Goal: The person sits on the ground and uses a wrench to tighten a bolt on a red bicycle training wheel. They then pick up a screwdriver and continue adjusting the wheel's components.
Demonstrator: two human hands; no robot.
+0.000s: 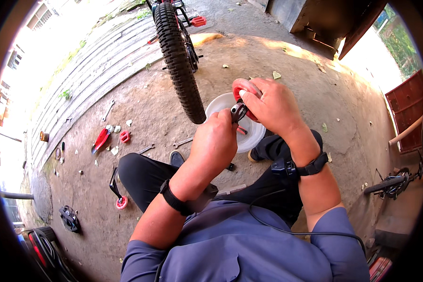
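Person seated on a dirt floor, right hand (272, 105) closed around a small red wheel (243, 88), left hand (215, 141) gripping black pliers (238, 113) against it, both above a white plastic disc (249, 136), black bicycle tyre (176, 56) just beside, spanners (183, 142) scattered nearby.

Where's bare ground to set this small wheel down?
Bare dirt lies right of the right hand, toward the maroon metal gate. The left side is crowded: red plastic parts and steel wrenches beside the black knobby tyre.
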